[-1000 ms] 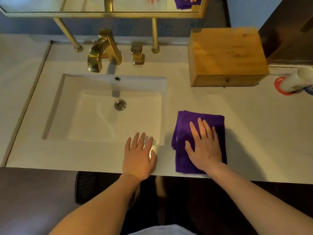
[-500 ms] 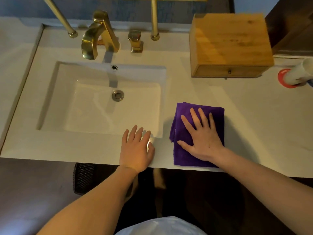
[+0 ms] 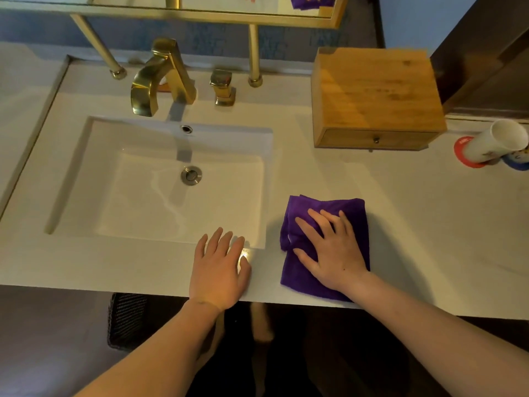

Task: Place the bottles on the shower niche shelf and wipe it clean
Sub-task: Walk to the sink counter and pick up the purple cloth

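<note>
The purple cloth [image 3: 325, 245] lies folded on the white worktop [image 3: 415, 224], at about 3 o'clock from the basin [image 3: 160, 179] and near the front edge. The right hand [image 3: 335, 253] rests flat on it with the fingers spread, a grip that only presses down and closes on nothing. The left hand [image 3: 219, 270] lies flat and spread on the bare worktop at 9 o'clock from the cloth, holding nothing.

The cloth looks soft, light and limp, probably microfibre. I judge it will sag if lifted by one corner and may unfold. It is better to pinch the stacked layers at the folded left edge, or to gather the whole pad in the palm.

Its long axis runs roughly from 12 to 6 o'clock, with a slight tilt, and the near end reaches the worktop edge. No bottles and no shower niche are in view.
</note>
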### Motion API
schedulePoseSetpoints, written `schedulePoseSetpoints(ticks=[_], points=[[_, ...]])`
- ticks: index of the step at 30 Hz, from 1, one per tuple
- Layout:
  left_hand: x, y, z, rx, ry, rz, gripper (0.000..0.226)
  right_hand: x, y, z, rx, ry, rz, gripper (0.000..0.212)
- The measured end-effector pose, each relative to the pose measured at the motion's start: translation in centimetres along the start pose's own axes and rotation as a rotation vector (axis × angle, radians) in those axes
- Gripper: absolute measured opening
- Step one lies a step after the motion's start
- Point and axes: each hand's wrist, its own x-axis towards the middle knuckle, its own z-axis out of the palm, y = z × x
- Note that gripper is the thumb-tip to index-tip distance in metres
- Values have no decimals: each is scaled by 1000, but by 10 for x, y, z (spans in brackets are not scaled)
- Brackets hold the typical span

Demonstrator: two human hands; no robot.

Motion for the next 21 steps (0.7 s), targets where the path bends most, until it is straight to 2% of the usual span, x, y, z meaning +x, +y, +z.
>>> schedulePoseSetpoints(ticks=[2,5,9,15,21], points=[[-1,-1,2,-5,11,5,60,-4,-1,2,34,84,-23,49],[0,-1,6,-25,30,-8,55,-10,-5,2,70,144,-9,41],[0,-2,12,-34,74,-13,46,-31,-11,2,127,153,14,40],[-1,-3,15,-22,113,-10,45,-58,-16,-1,189,51,65,41],[-2,-1,13,-48,107,-1,50,-71,-21,-2,290,138,216,46]])
